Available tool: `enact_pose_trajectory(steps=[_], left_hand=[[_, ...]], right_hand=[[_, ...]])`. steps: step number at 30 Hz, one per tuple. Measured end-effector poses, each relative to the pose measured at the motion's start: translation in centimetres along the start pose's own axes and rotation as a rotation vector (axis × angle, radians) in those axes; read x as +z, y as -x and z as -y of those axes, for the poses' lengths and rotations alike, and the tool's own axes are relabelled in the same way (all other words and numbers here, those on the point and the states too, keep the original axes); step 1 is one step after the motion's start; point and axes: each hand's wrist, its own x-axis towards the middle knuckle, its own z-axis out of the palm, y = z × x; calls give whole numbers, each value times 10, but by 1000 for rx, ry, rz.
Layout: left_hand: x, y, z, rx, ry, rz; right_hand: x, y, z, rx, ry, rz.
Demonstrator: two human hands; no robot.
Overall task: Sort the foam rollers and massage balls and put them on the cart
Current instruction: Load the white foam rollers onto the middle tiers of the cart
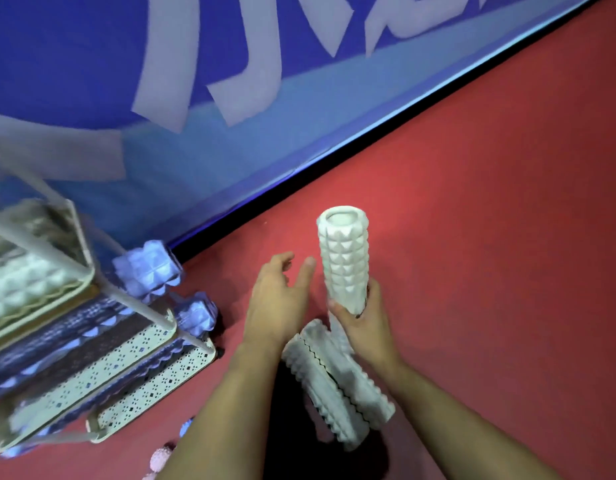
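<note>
My right hand grips the lower end of a white studded foam roller, which stands upright above the red floor. Just left of it my left hand is spread open and holds nothing, its fingertips close to the roller. Two more white rollers lie side by side on the floor under my forearms. The tiered white cart stands at the left, with a white roller on its top tier and blue rollers sticking out of the lower tiers.
A blue wall banner with white lettering runs along the back, meeting the red floor at a dark skirting line. Small pink spiky massage balls and a blue one lie on the floor near the cart's front corner.
</note>
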Motion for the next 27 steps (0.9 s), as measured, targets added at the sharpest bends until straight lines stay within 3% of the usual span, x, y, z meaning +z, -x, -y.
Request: enact_pose_trajectory(steps=[4,10,14,19,22,25,27], left_hand=[[-49,33,-7,92,33,-55],[-169,108,14,16,171,-208],[-230,164,25,-13,423,-312],[-284,218,43,-95,870,-442],[-307,242,59,-125,977,-565],[-326,260,72,-159,941,-812],[-339,270,78,-157,821,-952]], right_hand=[[17,22,89,-78,-169,73],[73,80,189,-136,-536,190],[119,136,236,-19,-767,420],[164,210,266,164,-873,660],[178,238,276,165,-764,741],[180,253,285,73,-334,864],[180,256,283,-109,-4,854]])
